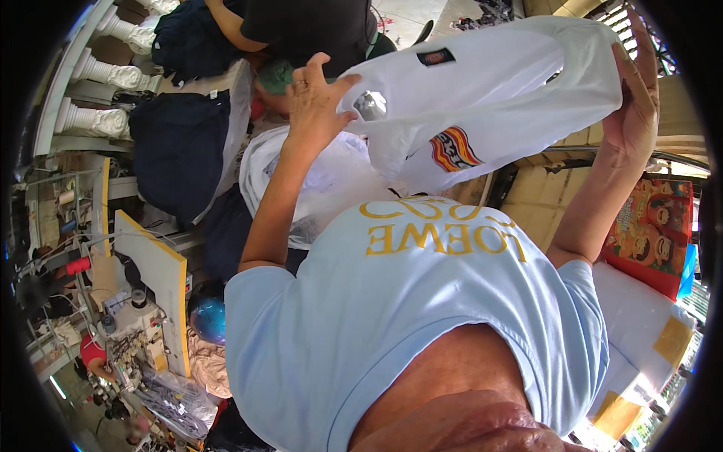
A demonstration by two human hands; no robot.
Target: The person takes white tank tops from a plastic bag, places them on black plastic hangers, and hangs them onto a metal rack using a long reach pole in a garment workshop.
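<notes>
A white garment is stretched sideways in the air between my two hands, above chest height. It carries a small dark label and a striped red, orange and yellow wavy print. My left hand has its edge at the thumb and fingertips, with some fingers raised apart. At the other end, my right hand has the cloth caught at the thumb side while its long fingers reach upward. The garment's exact cut cannot be made out. Below its left part lies a pile of white cloth in clear plastic.
Dark navy cloth bundles lie to the left, near a white post railing. Another person works close ahead. A yellow-edged board and blue helmet are at left; a red printed bag and taped white package at right.
</notes>
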